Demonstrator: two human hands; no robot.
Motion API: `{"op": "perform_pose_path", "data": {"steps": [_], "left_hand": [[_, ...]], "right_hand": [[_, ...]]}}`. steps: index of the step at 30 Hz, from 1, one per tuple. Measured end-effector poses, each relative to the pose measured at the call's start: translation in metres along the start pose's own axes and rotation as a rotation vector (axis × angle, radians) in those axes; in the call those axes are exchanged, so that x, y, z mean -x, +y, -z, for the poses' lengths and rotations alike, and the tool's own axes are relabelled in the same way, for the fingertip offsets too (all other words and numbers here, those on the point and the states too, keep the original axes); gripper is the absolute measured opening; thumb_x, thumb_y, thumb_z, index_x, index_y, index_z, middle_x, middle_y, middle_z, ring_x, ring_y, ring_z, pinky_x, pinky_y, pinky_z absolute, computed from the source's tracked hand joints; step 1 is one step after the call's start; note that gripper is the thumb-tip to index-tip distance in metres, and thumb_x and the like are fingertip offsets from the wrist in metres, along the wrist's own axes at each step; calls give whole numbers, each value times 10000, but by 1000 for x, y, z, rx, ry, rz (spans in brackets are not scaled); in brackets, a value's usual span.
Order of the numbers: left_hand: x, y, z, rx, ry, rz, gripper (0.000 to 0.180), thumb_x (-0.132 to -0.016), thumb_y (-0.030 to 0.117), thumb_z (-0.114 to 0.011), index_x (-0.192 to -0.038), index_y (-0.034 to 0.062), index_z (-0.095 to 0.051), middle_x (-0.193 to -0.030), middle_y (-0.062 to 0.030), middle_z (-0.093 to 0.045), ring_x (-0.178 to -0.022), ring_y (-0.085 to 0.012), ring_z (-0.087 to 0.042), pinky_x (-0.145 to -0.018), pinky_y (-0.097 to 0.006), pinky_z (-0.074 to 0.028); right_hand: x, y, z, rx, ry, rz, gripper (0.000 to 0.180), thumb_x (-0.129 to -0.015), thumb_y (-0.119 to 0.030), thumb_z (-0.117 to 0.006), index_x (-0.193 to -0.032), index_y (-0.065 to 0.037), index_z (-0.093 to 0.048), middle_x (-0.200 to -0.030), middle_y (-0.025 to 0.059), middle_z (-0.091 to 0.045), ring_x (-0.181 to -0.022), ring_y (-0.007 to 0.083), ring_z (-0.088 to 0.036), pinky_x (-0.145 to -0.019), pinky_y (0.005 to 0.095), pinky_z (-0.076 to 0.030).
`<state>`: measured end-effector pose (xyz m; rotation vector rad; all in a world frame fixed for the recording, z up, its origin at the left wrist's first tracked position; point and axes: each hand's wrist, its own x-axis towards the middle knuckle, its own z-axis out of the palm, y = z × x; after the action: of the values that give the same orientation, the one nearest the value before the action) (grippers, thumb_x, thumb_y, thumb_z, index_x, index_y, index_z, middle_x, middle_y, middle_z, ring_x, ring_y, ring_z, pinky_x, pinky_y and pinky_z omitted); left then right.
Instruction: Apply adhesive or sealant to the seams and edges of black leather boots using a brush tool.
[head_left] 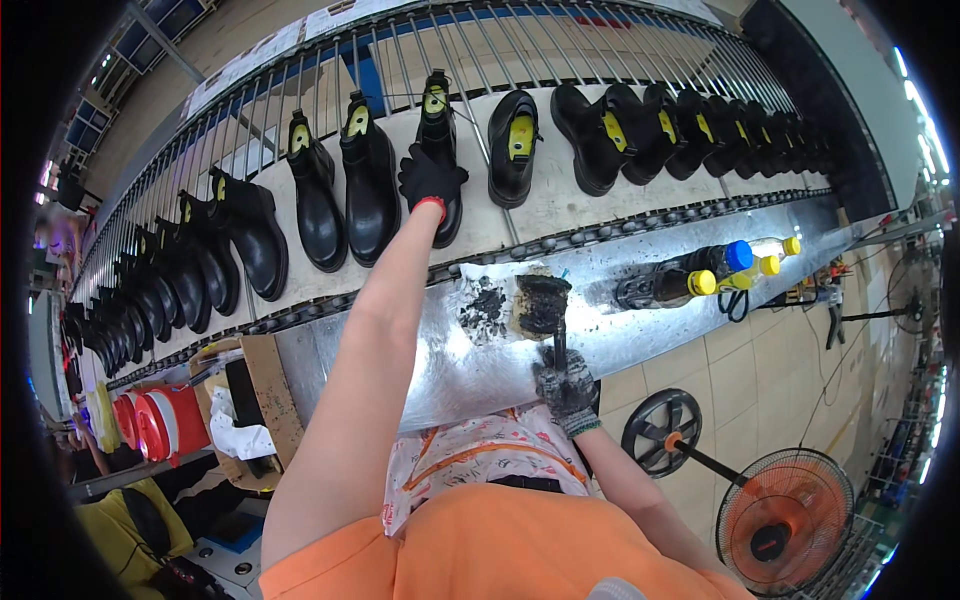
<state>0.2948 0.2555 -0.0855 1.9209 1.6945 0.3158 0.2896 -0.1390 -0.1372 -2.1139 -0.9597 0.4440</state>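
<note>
My left hand [432, 182], in a black glove with a red cuff, is closed around the upper of a black ankle boot [437, 105] with a yellow lining. That boot stands in a row on the pale conveyor. Lower down, over the metal ledge, my right hand [567, 386] wears a grey glove stained black. It grips the dark handle of a brush-like tool [560, 345]. The tool's far end meets a blackened block or pad [543, 304], where its head cannot be made out. Beside this lies a white sheet [484, 305] smeared with black.
More black boots [255, 240] line the conveyor [470, 110] to the left, and black shoes [590, 140] to the right. Bottles with blue and yellow caps [738, 256] lie on the metal ledge [400, 385]. A cardboard box [272, 385] and red containers [170, 422] are at left; a fan [785, 520] stands at lower right.
</note>
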Motion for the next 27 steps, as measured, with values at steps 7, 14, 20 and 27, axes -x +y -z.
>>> {"op": "perform_pose_path", "data": {"steps": [7, 14, 20, 27], "left_hand": [[56, -74, 58, 240, 27, -542, 707, -606, 308, -737, -1198, 28, -472, -1045, -211, -603, -986, -360, -578, -829, -397, -462], [221, -156, 114, 382, 53, -341, 687, -598, 165, -737, -1219, 64, -461, -1105, -158, -574, -1043, -323, -549, -868, -388, -442], [281, -192, 111, 565, -9, -101, 741, -626, 94, -722, -1285, 18, -391, -1171, -147, -513, -1068, -270, -523, -875, -366, -426], [179, -168, 131, 1441, -395, -250, 687, -902, 550, -364, -1316, 4, -413, -1253, -150, -501, -1157, -197, -476, -961, -305, -375]], "right_hand": [[-2, 35, -12, -1524, -219, -553, 382, -909, -294, -428, -1114, 17, -513, -1055, 178, -578, -604, 180, -540, -839, 380, -491], [19, -10, 15, 106, 21, 83, 286, -837, -175, -558, -1051, 14, -565, -907, 139, -610, -879, 222, -580, -774, 377, -474], [42, -55, 37, -617, -42, -216, 545, -877, -115, -526, -1369, -62, -295, -1207, 120, -501, -962, 196, -550, -797, 311, -462], [33, -83, 40, -876, -88, -518, 533, -916, -63, -462, -1403, -144, -261, -908, 52, -568, -561, 48, -487, -436, 190, -432]]}}
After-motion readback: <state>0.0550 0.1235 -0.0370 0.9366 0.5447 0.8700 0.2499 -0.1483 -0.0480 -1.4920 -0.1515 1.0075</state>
